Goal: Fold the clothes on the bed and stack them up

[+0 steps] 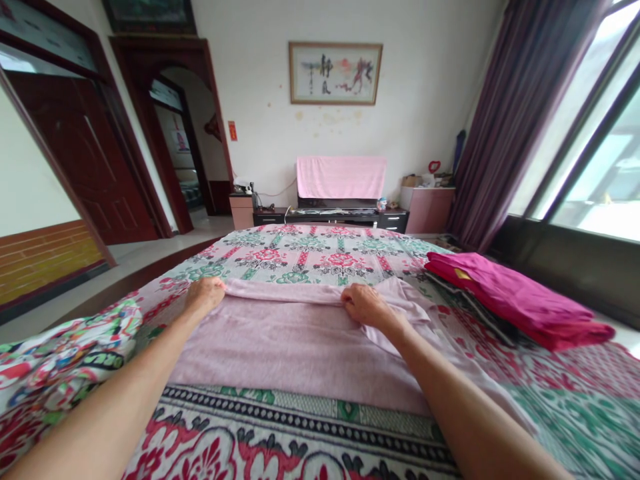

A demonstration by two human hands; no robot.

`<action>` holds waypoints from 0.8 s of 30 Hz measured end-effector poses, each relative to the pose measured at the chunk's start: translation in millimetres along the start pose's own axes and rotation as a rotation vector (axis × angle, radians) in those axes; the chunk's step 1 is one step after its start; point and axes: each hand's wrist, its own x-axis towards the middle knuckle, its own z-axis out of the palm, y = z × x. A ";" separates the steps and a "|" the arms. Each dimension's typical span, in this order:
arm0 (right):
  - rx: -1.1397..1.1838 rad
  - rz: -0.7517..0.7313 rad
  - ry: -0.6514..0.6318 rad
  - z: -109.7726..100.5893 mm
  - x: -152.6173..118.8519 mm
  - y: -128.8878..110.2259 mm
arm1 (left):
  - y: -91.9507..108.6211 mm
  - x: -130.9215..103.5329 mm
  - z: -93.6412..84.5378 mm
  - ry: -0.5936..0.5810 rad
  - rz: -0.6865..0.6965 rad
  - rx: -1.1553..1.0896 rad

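A pale mauve garment point(290, 347) lies spread on the patterned bed cover point(280, 453), its far edge turned over in a narrow band. My left hand point(206, 293) is closed on the left end of that band. Farther right along the same edge, my right hand point(364, 303) grips the cloth with bent fingers. Beyond the right hand the fabric is bunched, and part of it trails toward the lower right under my right forearm. What kind of garment it is, I cannot tell.
On the right rests a stack of folded magenta clothes point(515, 293) with dark ones beneath. At left lies a crumpled multicoloured cloth point(75, 360). Past the bed stand a low black cabinet point(395, 221) and a screen draped with a pink towel point(341, 177). A purple curtain point(520, 100) hangs beside the window.
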 end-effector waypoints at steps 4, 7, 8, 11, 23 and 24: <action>0.069 -0.042 -0.086 -7.3 -2.0 -1.9 | -1.6 -4.4 0.2 -0.028 -0.043 0.253; 0.037 -0.052 -0.141 -13.0 -4.3 -4.6 | 3.0 -6.3 -5.3 -0.149 0.007 0.355; 0.041 -0.049 -0.150 -15.0 -5.3 -5.5 | 5.0 -7.6 -8.5 -0.181 0.029 0.370; 0.112 -0.053 -0.153 -20.9 -9.0 -6.7 | 8.1 -16.8 -21.2 -0.196 0.066 0.369; 0.084 -0.050 0.130 -24.4 -68.1 1.5 | -10.6 -85.9 -56.7 -0.183 0.036 0.410; 0.073 -0.039 0.123 -24.1 -75.4 3.6 | -11.7 -89.0 -58.2 -0.180 0.040 0.422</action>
